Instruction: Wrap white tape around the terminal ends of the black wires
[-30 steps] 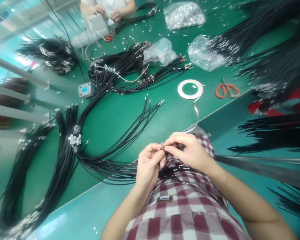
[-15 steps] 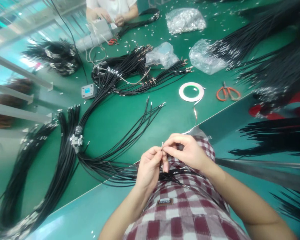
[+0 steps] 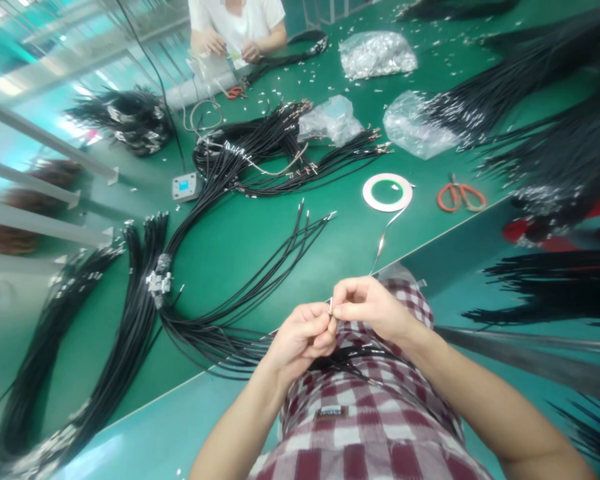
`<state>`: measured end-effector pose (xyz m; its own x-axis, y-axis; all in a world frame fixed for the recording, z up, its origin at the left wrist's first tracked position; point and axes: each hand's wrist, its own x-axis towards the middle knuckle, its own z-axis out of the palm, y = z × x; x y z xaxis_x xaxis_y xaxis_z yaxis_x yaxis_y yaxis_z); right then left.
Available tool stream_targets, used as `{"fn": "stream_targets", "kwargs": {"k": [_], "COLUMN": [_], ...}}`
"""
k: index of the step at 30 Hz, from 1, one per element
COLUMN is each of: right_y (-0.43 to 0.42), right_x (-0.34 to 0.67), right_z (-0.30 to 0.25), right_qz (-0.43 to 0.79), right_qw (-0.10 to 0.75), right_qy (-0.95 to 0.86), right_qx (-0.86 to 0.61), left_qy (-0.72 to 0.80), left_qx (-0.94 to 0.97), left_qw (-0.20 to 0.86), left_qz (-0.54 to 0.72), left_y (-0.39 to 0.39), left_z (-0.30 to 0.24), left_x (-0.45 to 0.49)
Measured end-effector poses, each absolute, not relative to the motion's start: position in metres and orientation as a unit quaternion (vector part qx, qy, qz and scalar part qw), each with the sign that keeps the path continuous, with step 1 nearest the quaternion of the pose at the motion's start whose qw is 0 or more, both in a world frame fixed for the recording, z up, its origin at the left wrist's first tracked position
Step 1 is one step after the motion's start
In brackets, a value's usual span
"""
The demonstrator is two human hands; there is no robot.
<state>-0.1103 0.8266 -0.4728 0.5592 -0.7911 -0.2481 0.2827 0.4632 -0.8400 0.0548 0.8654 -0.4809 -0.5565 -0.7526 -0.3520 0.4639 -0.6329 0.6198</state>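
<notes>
At the table's near edge, my left hand [image 3: 303, 337] is closed in a pinch on the end of a black cable [image 3: 331, 305], whose pale tip sticks up between the fingertips. Thumb and forefinger of my right hand [image 3: 373, 308] close on the same tip from the right. A narrow strip of tape [image 3: 381, 245] runs from a flat white roll of tape [image 3: 365, 193] down to the back of my right hand; its end is hidden. More black cables [image 3: 245, 347] pass under my left hand and lie across the checkered apron [image 3: 370, 440].
Orange-handled cutters [image 3: 461, 197] lie right of the roll. Cable bundles [image 3: 145, 267] curve along the left. A small grey box [image 3: 184, 187], plastic bags [image 3: 377, 55] and a cable pile [image 3: 520, 73] are farther back. Across the table sits a co-worker [image 3: 237, 30].
My fingers have drawn closer around the cable tip, and my left fingers are curled more. The tape strip hangs straighter. The whole view has shifted slightly.
</notes>
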Motion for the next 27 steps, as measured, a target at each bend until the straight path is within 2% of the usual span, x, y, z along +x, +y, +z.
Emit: {"fn": "stream_targets", "kwargs": {"k": [8, 15, 18, 22, 25, 27], "right_y": [0.822, 0.824, 0.828, 0.832, 0.834, 0.834], "right_x": [-0.118, -0.119, -0.120, -0.126, -0.131, -0.134], "right_z": [-0.472, -0.474, -0.470, -0.466, -0.465, -0.465], "right_qz": [-0.250, -0.243, -0.284, -0.354, -0.374, -0.373], "right_qw": [0.846, 0.848, 0.815, 0.719, 0.658, 0.647], "right_qy": [0.316, 0.320, 0.336, 0.389, 0.430, 0.439], "right_qx": [-0.350, -0.346, -0.378, -0.455, -0.491, -0.499], "left_qy": [-0.246, -0.253, -0.248, -0.236, -0.234, -0.234], "left_qx": [0.294, 0.302, 0.306, 0.306, 0.314, 0.323], "left_qw": [0.305, 0.282, 0.316, 0.354, 0.368, 0.370], "left_qz": [-0.872, -0.875, -0.863, -0.852, -0.844, -0.839], "left_y": [0.867, 0.867, 0.867, 0.869, 0.871, 0.872], "left_z": [-0.484, -0.490, -0.487, -0.482, -0.481, -0.482], "left_x": [0.055, 0.058, 0.056, 0.053, 0.053, 0.054]}}
